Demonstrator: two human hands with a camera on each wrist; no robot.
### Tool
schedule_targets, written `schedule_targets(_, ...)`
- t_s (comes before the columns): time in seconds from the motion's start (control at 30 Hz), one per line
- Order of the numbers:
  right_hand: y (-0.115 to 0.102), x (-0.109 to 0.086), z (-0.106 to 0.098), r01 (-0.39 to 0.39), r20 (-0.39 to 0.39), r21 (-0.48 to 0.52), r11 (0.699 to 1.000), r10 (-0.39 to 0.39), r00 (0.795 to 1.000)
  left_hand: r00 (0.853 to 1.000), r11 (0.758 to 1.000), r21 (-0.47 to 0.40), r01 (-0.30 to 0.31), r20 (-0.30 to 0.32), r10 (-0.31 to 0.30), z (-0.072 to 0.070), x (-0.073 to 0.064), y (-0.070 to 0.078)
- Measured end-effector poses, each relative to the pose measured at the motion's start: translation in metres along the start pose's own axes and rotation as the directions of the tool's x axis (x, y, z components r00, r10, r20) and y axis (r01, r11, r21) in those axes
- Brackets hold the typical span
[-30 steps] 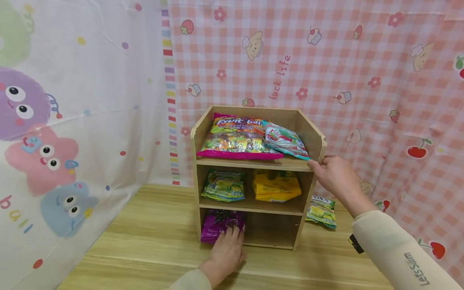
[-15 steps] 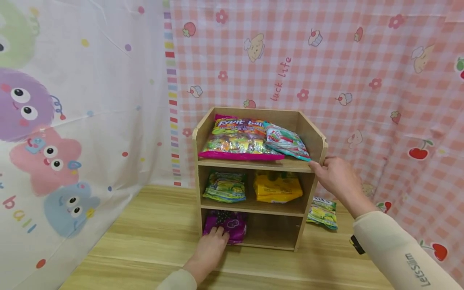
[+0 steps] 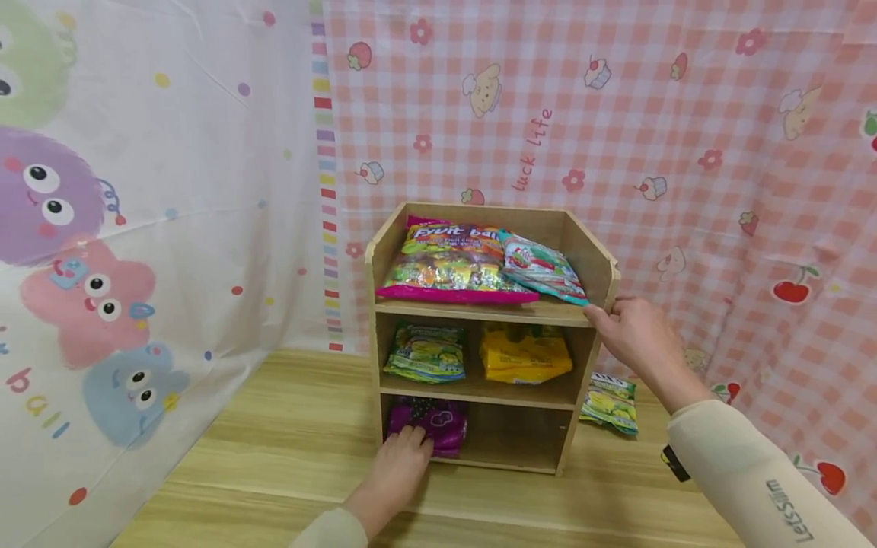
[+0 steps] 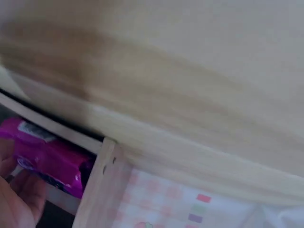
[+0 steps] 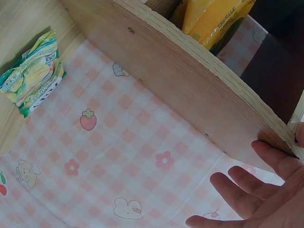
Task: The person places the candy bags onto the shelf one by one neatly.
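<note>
In the head view, a purple bag (image 3: 445, 426) lies in the bottom left compartment of a small wooden shelf (image 3: 473, 393). My left hand (image 3: 397, 468) touches its front left part with the fingers. The left wrist view shows the same purple bag (image 4: 52, 161), with fingers against it at the left edge. My right hand (image 3: 637, 339) holds the shelf's right side panel below the top tier. In the right wrist view, the thumb and index finger of this hand (image 5: 266, 194) are on either side of the panel (image 5: 190, 90), the other fingers spread.
The top tier bears a large Fyuit ball candy bag (image 3: 455, 262) and a teal bag (image 3: 541, 266). A green bag (image 3: 426, 354) and a yellow bag (image 3: 526, 355) occupy the middle tier. Another green-yellow bag (image 3: 610, 403) lies on the table right of the shelf.
My left hand has moved left across the front of the purple bag. The bag has shifted slightly right and inward. My right hand stays at the shelf's side panel.
</note>
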State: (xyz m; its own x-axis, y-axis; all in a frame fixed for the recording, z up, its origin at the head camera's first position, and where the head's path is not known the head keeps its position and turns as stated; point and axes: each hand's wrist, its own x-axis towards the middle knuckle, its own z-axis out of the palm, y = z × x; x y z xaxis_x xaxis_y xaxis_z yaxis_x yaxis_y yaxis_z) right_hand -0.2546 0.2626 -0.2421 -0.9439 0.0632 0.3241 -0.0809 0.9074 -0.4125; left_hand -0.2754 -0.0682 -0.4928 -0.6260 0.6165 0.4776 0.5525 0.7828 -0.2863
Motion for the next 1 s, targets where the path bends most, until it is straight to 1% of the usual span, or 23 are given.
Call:
schedule_targets(0.07, 0.0, 0.0, -0.001, -0.004, 0.001, -0.003, 1.0, 0.004, 1.0, 0.998, 0.998, -0.007, -0.065, -0.001, 0.065, -0.002, -0.005, 0.002)
schedule_targets(0.13, 0.0, 0.001, -0.002, -0.005, -0.001, -0.009, 1.0, 0.005, 1.0, 0.993, 0.992, -0.033, -0.12, -0.002, 0.12, -0.003, -0.01, 0.006)
schedule_targets(0.2, 0.0, 0.001, -0.003, -0.006, -0.004, -0.014, 1.0, 0.006, 1.0, 0.989, 0.988, -0.057, -0.144, 0.006, 0.145, -0.002, -0.013, 0.008)
schedule_targets(0.27, 0.0, 0.001, -0.004, -0.002, -0.011, -0.015, 1.0, 0.002, 1.0, 0.992, 0.989, -0.078, -0.122, 0.026, 0.124, 0.0, -0.015, 0.01)
schedule_targets(0.43, 0.0, 0.001, -0.003, 0.002, -0.018, -0.009, 1.0, -0.002, 1.0, 0.997, 0.998, -0.038, -0.055, 0.051, 0.057, 0.007, -0.015, 0.009)
schedule_targets(0.57, 0.001, 0.001, -0.002, 0.0, -0.015, -0.012, 1.0, 0.0, 1.0, 0.996, 0.999, -0.018, -0.044, 0.074, 0.046, 0.008, -0.014, 0.008)
schedule_targets(0.73, 0.001, 0.001, -0.001, -0.009, 0.0, -0.018, 1.0, 0.009, 1.0, 0.993, 0.999, -0.039, -0.012, 0.117, 0.017, 0.009, -0.013, 0.009)
schedule_targets(0.87, 0.0, 0.001, -0.001, -0.009, 0.007, -0.019, 1.0, 0.009, 1.0, 0.992, 0.999, -0.044, -0.002, 0.123, 0.008, 0.011, -0.013, 0.011)
schedule_targets(1.0, 0.001, 0.001, -0.001, -0.009, 0.015, -0.015, 1.0, 0.01, 1.0, 0.992, 1.0, -0.024, -0.008, 0.128, 0.011, 0.014, -0.012, 0.012)
